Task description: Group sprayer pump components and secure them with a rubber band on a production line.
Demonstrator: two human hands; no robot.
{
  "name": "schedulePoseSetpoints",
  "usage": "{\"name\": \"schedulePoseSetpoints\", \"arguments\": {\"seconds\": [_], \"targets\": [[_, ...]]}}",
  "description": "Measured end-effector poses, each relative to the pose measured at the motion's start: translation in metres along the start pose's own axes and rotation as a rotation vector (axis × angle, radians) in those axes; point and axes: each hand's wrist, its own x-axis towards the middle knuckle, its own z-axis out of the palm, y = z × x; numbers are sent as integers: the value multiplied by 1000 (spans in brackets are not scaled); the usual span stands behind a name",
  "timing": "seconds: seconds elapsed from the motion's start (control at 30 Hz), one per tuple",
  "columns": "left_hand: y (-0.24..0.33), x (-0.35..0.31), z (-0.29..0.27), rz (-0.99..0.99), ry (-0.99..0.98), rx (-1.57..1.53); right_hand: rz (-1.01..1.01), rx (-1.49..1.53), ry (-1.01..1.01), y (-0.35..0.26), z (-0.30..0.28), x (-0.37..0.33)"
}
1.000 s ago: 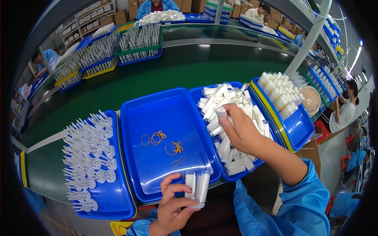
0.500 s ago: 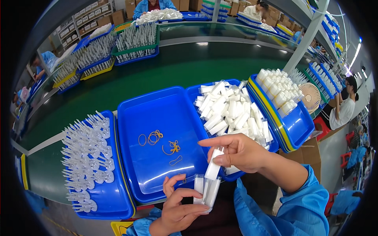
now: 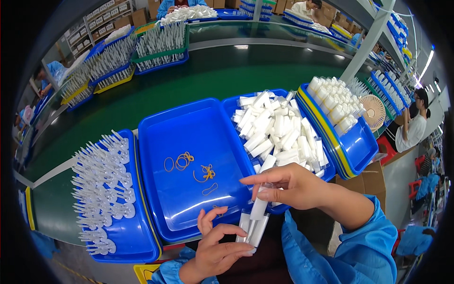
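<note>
The left fingers (image 3: 228, 231) hide part of two white packets (image 3: 258, 231), and the right fingers (image 3: 264, 178) cover the upper part of a third packet (image 3: 259, 207); whether its lower end touches the pair cannot be told. The lower edge cuts off the left sleeve (image 3: 167, 273); the upper edge crops a person (image 3: 165, 8) opposite. Labels on shelf boxes (image 3: 113, 18) are too small to read.

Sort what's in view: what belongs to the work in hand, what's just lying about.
Belongs, apparently:
left hand gripping white packets
right hand gripping another packet
packet pile
probably rubber bands

Lying about, apparently:
clear pronged parts
round beige item
cardboard box
</note>
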Motion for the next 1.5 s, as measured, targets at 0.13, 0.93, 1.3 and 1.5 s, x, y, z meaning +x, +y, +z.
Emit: {"name": "schedulePoseSetpoints", "arguments": {"seconds": [0.13, 0.93, 1.3, 1.5], "targets": [[4, -3, 0, 19, -9, 28, 21, 138, 43, 2, 9, -5], [-11, -38, -3, 263, 377, 187, -259, -193, 3, 11, 69, -10], [2, -36, -7, -130, 88, -1148, -853, -541, -273, -44, 93, 15], [-14, -35, -24, -457, -220, -1244, -692, -410, -453, -26, 77, 93]]}}
